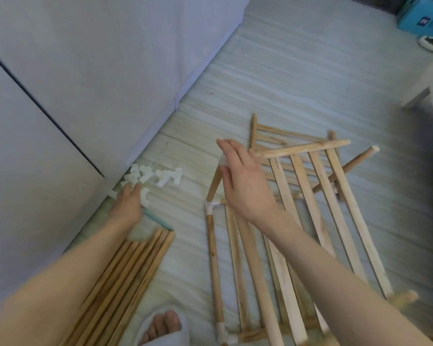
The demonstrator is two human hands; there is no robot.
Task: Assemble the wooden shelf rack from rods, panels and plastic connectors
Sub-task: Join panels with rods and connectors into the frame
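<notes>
**On the floor: rack half joined, both hands out**

Down on the pale striped floor point(298, 78), beside a white cabinet point(90, 71): a partly built wooden rack point(293, 221), lying flat, slatted panels overlapping at an angle. Side rod point(214, 268) along its left edge, capped at each end by a white plastic corner connector point(211, 207), the upper one also taking a short tilted rod point(215, 183).

Right hand point(245, 182) raised over the rack's upper left corner, fingers point(229, 152) straight and spread, released, gripping nothing; loose rod point(303, 148) reaching away to the right from just behind the knuckles, contact not clear.

Left hand point(128, 204) stretched toward the heap of loose white connectors point(153, 177) near the cabinet's foot, fingertips among the nearest pieces; blurred, so whether curled round one or merely touching cannot be told.

Bundle of spare rods point(125, 278) under the left forearm, lying parallel. Slippered foot point(164, 323) at the bottom edge. Blue box point(423, 18) far off at top right.
</notes>
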